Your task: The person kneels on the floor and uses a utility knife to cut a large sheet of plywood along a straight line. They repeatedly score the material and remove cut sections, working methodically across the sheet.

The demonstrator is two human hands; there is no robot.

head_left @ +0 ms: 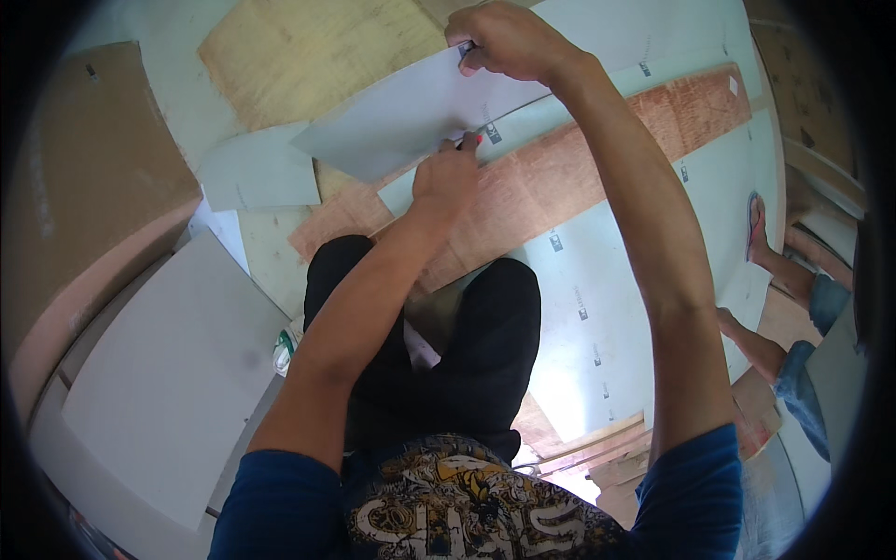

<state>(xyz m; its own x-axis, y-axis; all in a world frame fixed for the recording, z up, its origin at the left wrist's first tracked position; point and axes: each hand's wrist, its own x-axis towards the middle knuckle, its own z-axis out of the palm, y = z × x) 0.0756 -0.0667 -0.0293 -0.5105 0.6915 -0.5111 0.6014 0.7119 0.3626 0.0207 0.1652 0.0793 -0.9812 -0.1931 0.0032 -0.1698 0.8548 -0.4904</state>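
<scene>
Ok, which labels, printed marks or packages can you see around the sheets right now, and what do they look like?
Small dark square marks: a row along the pale sheet's edge beside the reddish board, each with faint grey print.
Small white tag: on the reddish board's far right end, rectangular.
Green-and-white packet: by the left forearm, on the floor, crumpled.
No screens or signs.

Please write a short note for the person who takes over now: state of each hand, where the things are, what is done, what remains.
Left hand: grip closed on a red-tipped pen-like tool, tip at the near edge of the pale grey sheet.
Right hand: holding down the far edge of that sheet.
The sheet lies tilted over a long reddish wood strip; a smaller grey offcut lies to the left, a large grey board lower left.
Done: sheet positioned and held.
Left: apparently the line along its edge; no finished mark is visible.
</scene>
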